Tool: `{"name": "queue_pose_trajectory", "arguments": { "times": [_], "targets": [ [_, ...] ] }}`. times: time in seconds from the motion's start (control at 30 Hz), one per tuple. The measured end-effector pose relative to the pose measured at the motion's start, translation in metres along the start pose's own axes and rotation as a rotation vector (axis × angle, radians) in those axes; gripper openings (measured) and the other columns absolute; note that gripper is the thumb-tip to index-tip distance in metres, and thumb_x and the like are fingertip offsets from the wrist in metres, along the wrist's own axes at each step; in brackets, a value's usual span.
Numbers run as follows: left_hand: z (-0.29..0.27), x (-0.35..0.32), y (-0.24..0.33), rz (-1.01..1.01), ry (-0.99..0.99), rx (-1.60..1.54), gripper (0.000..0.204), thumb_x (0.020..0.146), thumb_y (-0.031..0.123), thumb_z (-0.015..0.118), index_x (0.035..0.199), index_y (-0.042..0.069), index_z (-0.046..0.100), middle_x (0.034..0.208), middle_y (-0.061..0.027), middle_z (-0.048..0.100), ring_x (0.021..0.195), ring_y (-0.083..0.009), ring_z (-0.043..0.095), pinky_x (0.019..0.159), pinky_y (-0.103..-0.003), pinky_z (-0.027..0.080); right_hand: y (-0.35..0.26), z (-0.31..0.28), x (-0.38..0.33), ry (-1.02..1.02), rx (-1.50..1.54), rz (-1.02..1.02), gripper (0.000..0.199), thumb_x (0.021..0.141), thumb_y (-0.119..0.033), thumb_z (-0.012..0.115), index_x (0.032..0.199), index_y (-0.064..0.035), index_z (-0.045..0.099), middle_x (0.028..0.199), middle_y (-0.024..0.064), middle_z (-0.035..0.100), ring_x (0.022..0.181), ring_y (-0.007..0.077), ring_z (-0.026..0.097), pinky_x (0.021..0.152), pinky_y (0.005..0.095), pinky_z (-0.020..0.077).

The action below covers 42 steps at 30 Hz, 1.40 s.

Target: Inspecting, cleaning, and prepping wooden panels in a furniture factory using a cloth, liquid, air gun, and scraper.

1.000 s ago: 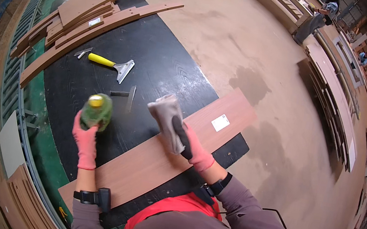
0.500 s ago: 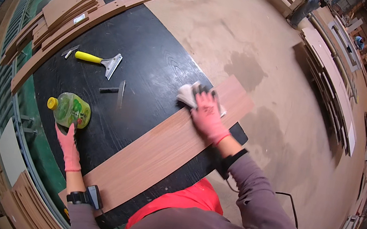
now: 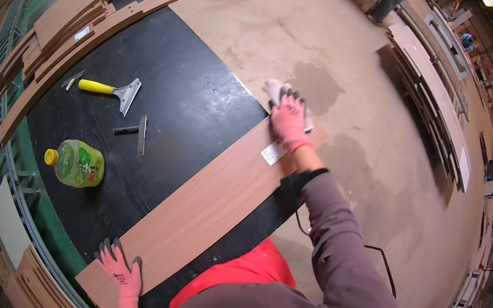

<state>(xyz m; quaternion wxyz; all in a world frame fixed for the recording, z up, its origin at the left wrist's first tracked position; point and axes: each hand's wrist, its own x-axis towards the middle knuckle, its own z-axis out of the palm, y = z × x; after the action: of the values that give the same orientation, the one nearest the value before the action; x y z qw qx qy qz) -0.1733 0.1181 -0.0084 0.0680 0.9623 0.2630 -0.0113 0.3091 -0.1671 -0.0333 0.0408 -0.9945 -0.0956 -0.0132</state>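
Note:
A long wood-grain board point(image 3: 199, 205) lies diagonally over a black table, its far end reaching past the table edge. My right hand point(image 3: 291, 122), in a pink glove with dark fingertips, presses a whitish cloth point(image 3: 274, 91) onto that far end, fingers closed over it. Beside its wrist a small white label point(image 3: 273, 152) sits on the board. My left hand point(image 3: 121, 273), gloved alike, rests on the near left end with fingers spread. Left of the board stands a clear bottle point(image 3: 80, 164) with a yellow cap and yellow-green contents.
A yellow-handled scraper point(image 3: 110, 90) and a dark T-shaped tool point(image 3: 136, 133) lie on the black tabletop point(image 3: 186, 85). Stacked boards point(image 3: 72, 27) line its left side, above green roller rails point(image 3: 24, 195). Panels point(image 3: 428, 99) are piled at right; a person point(image 3: 389, 5) stands beyond.
My left hand has left the bottle and now lies on the board's near end. My right hand has slid the cloth toward the far end, and the white label has come into view.

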Motion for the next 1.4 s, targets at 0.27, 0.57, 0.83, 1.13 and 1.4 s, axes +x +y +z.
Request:
{"name": "queue_pose_trajectory", "arguments": {
  "times": [0.27, 0.57, 0.83, 1.13, 1.4],
  "targets": [
    [-0.008, 0.006, 0.01, -0.066, -0.023, -0.022, 0.073, 0.069, 0.022, 0.065, 0.134, 0.002, 0.038, 0.138, -0.0225, 0.032, 0.131, -0.0403, 0.025, 0.11, -0.056, 0.01, -0.135, -0.013, -0.191, -0.221, 0.881, -0.78, 0.023, 0.07, -0.016, 0.06, 0.087, -0.002, 0.056, 0.093, 0.0147, 0.055, 0.092, 0.0291, 0.053, 0.094, 0.0427, 0.0375],
    [-0.001, 0.004, 0.006, -0.05, 0.023, -0.035, 0.069, 0.07, 0.022, 0.064, 0.132, 0.003, 0.041, 0.136, -0.0203, 0.037, 0.128, -0.0392, 0.03, 0.109, -0.056, 0.013, -0.13, -0.016, -0.177, -0.244, 0.537, -1.019, 0.062, 0.069, -0.025, 0.067, 0.123, -0.0011, 0.048, 0.124, 0.0206, 0.046, 0.122, 0.0355, 0.04, 0.109, 0.0463, 0.0234],
    [0.0, 0.005, 0.009, -0.035, 0.069, -0.036, 0.069, 0.07, 0.022, 0.063, 0.133, 0.003, 0.041, 0.134, -0.0199, 0.039, 0.126, -0.0385, 0.032, 0.109, -0.056, 0.014, 0.044, -0.016, -0.02, 0.12, 0.129, -0.239, 0.061, 0.079, -0.028, 0.057, 0.134, -0.0084, 0.04, 0.134, 0.0164, 0.044, 0.128, 0.0305, 0.037, 0.11, 0.0448, 0.0213],
    [0.004, 0.001, 0.003, -0.036, 0.064, 0.01, 0.069, 0.071, 0.023, 0.063, 0.133, 0.002, 0.041, 0.136, -0.0204, 0.037, 0.127, -0.0383, 0.032, 0.109, -0.056, 0.014, 0.18, -0.008, -0.072, 0.104, 0.687, 0.598, 0.043, 0.089, -0.023, 0.047, 0.126, -0.0031, 0.046, 0.114, 0.0193, 0.058, 0.107, 0.0321, 0.056, 0.09, 0.0407, 0.0452],
    [0.023, -0.027, -0.044, -0.191, 0.306, -0.377, 0.054, 0.082, 0.009, 0.054, 0.132, -0.003, 0.038, 0.139, -0.0217, 0.034, 0.13, -0.0387, 0.029, 0.109, -0.05, 0.019, 0.126, -0.075, -0.112, 0.252, 1.189, 0.03, 0.043, 0.086, -0.005, 0.042, 0.129, 0.0, 0.044, 0.124, 0.0219, 0.053, 0.116, 0.0315, 0.051, 0.098, 0.0356, 0.0388]
  ]
}}
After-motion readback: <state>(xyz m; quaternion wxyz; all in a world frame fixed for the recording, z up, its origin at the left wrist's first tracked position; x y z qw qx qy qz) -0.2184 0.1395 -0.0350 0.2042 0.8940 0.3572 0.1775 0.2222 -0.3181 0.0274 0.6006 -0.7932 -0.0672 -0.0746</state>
